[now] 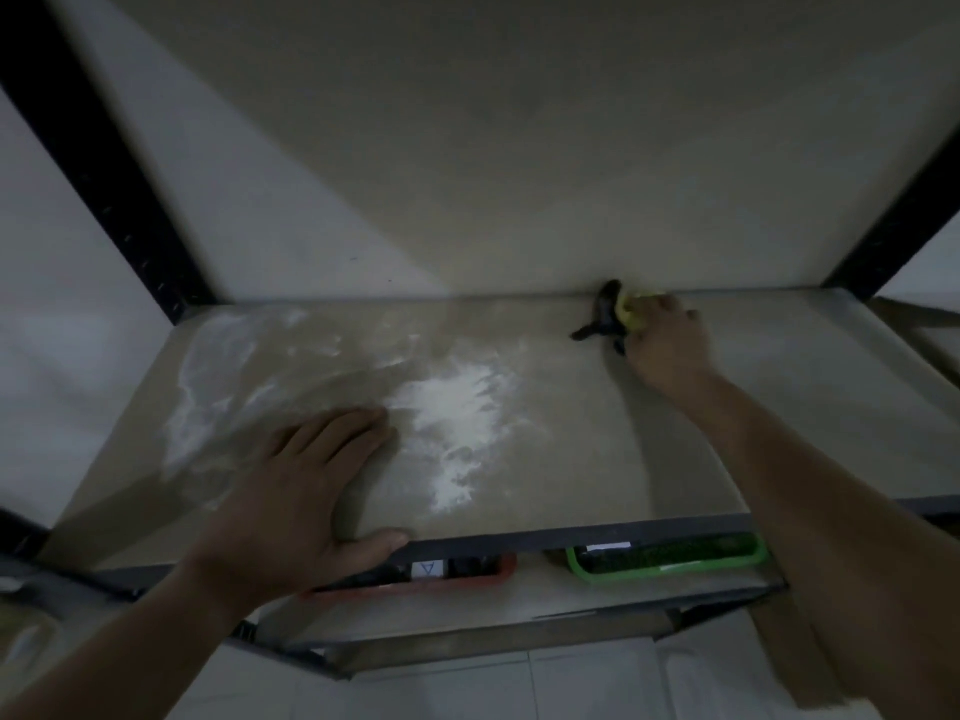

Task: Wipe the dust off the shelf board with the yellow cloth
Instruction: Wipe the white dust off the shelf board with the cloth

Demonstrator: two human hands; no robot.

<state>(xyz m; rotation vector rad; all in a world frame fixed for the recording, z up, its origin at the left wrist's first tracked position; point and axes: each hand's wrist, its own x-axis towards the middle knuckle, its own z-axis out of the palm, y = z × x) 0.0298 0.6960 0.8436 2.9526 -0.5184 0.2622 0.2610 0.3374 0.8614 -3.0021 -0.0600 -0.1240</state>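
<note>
Clutching the yellow cloth [629,310] in the right hand [667,348] far back on the shelf board [789,407], resting the flat left hand [306,485] near the front, with white dust [457,402] lying leftward and nearer.

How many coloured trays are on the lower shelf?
2: a red tray below the front edge of the shelf board, near the middle, and a green tray to its right. More may be hidden under the board.

light: dim | wall [519,148]: pale, plain | floor [571,683]: white tiles | rack upright [104,163]: black metal
</note>
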